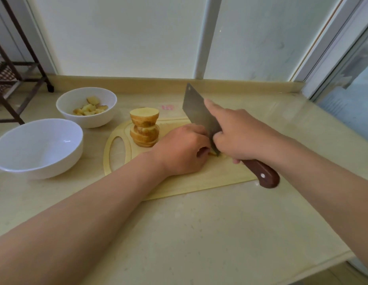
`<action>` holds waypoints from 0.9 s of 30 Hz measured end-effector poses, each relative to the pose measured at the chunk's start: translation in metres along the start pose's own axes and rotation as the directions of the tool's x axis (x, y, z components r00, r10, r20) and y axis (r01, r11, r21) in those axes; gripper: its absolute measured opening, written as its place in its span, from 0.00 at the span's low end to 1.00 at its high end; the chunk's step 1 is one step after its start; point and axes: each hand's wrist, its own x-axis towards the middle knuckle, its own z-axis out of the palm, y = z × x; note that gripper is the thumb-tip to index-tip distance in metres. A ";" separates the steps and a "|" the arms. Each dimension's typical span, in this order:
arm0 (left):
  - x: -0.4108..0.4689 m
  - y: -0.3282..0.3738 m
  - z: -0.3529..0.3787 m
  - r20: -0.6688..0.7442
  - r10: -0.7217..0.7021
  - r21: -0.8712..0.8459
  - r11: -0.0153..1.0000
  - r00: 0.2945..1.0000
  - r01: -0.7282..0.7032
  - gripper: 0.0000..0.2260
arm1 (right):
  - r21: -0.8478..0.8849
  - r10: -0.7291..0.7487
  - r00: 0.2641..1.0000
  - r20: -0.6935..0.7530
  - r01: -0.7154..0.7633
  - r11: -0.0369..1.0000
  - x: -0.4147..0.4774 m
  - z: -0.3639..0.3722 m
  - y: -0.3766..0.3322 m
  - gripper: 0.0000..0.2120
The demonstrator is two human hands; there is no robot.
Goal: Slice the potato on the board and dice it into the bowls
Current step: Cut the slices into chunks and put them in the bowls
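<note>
Beige counter [199,233] beside pale window panels [121,33]. Your right hand [240,132] grips a cleaver [197,108]; your left hand [183,149] curls round a mostly hidden potato piece [213,153].

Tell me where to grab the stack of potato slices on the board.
Probably cup the stack of potato slices low, fingers around both sides, coming from its left: the slices sit skewed, so a top pinch could topple them, and the knife works on its right.
</note>
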 end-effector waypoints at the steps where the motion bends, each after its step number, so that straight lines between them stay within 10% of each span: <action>1: -0.001 0.001 -0.001 -0.005 -0.005 -0.004 1.000 1.000 0.005 0.06 | 0.015 -0.004 1.000 0.003 0.004 1.000 0.004 0.000 0.000 0.46; 27: 0.000 -0.004 -0.003 -0.011 -0.030 0.021 0.999 1.000 0.030 0.11 | 0.023 -0.021 0.999 0.029 0.020 1.000 -0.022 -0.001 0.007 0.43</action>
